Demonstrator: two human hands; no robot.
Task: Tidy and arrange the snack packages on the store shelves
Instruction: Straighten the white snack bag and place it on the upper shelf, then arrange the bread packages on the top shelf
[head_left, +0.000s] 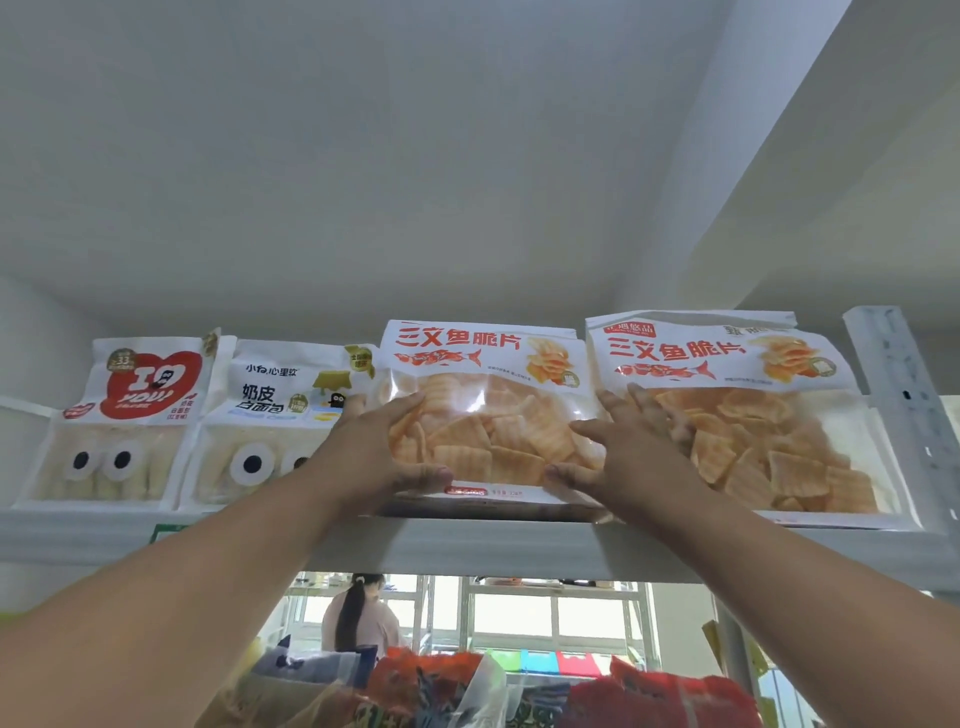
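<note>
Both hands are raised to the top shelf (467, 540) and hold one bag of salmon crisps (483, 410) by its sides. The left hand (384, 447) takes the bag's left edge: its fingers lie spread and nearly straight across the clear window toward 2 o'clock, while the thumb curls under the bottom seam, so the grip pinches the bag between thumb and fingers. The right hand (623, 457) takes the right edge in the same way, with one finger pointing toward 9 o'clock over the crisps, the thumb pressing the lower corner, and the other fingers reaching up behind, between this bag and its neighbour.

The held bag stands upright on the shelf, white at the top with red lettering and a red fish, clear below and full of orange ridged crisps. Just beside it at 3 o'clock a second bag of salmon crisps (743, 415) leans slightly, touching the right hand's fingers. At 9 o'clock stand two white bread bags with cartoon eyes: the milk bread bag (275, 415) next to the left hand, and the red-heart bread bag (124, 415) further out.

At 3 o'clock a white perforated shelf post (904, 410) rises. At 6 o'clock, under the shelf, a person with a ponytail (358, 613) stands by windows, behind colourful snack packets (519, 691).
</note>
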